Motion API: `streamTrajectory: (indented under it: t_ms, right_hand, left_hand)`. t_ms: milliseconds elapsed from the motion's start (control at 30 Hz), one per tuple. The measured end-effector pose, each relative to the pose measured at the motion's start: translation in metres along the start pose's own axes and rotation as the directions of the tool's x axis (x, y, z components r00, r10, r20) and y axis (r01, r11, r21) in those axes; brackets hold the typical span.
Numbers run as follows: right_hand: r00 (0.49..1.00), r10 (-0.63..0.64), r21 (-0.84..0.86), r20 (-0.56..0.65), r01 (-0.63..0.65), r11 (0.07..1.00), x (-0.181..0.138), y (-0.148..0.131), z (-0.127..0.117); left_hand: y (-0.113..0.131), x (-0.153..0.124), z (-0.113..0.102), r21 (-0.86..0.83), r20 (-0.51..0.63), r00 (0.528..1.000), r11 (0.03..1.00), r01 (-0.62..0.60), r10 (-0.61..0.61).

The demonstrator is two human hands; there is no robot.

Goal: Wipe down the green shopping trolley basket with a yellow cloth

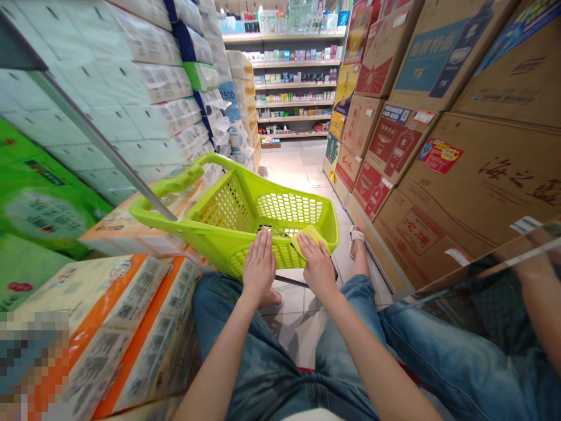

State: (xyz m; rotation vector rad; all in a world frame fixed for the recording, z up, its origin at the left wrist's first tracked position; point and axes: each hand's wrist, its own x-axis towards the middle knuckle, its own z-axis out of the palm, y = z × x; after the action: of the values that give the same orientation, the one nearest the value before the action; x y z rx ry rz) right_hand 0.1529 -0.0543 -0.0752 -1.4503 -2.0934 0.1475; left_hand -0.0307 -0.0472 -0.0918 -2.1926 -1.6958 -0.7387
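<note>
While the left hand [259,260] lies on the near rim of the cart [208,233], fingers straight and together, the right hand [317,260] covers one yellow cloth [312,230], right of frame centre; cannot tell if it pinches. Cart: one, mid-frame, lime-green, perforated. Upper centre: one stocked shelving unit [298,86].

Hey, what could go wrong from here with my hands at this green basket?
The green basket might shift or tip if your left hand and right hand press unevenly on its near side. The yellow cloth could snag on the perforated wall. If the basket swings, its metal pole may knock the stacked white packs.
</note>
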Motion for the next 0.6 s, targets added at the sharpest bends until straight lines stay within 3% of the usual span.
streamTrajectory:
  t_ms: [200, 300, 433, 600]
  right_hand:
    - [0.981, 0.171, 0.045, -0.090, -0.168, 0.985, -0.029, 0.061, -0.014]
    - [0.969, 0.208, 0.031, -0.133, -0.206, 0.978, -0.031, 0.066, -0.013]
    - [0.975, 0.178, -0.044, -0.137, -0.185, 0.982, -0.015, 0.029, -0.003]
    - [0.999, 0.031, -0.006, -0.007, -0.031, 0.999, 0.020, -0.041, 0.019]
  left_hand:
    - [0.002, -0.001, 0.001, -0.033, -0.021, 1.000, 0.999, 0.008, -0.008]
    - [0.003, -0.001, 0.002, -0.041, -0.027, 1.000, 0.999, 0.015, -0.016]
    - [0.004, -0.001, 0.003, -0.043, -0.032, 0.999, 0.999, 0.031, -0.033]
    - [0.002, 0.000, 0.002, -0.031, -0.015, 1.000, 0.999, 0.026, -0.026]
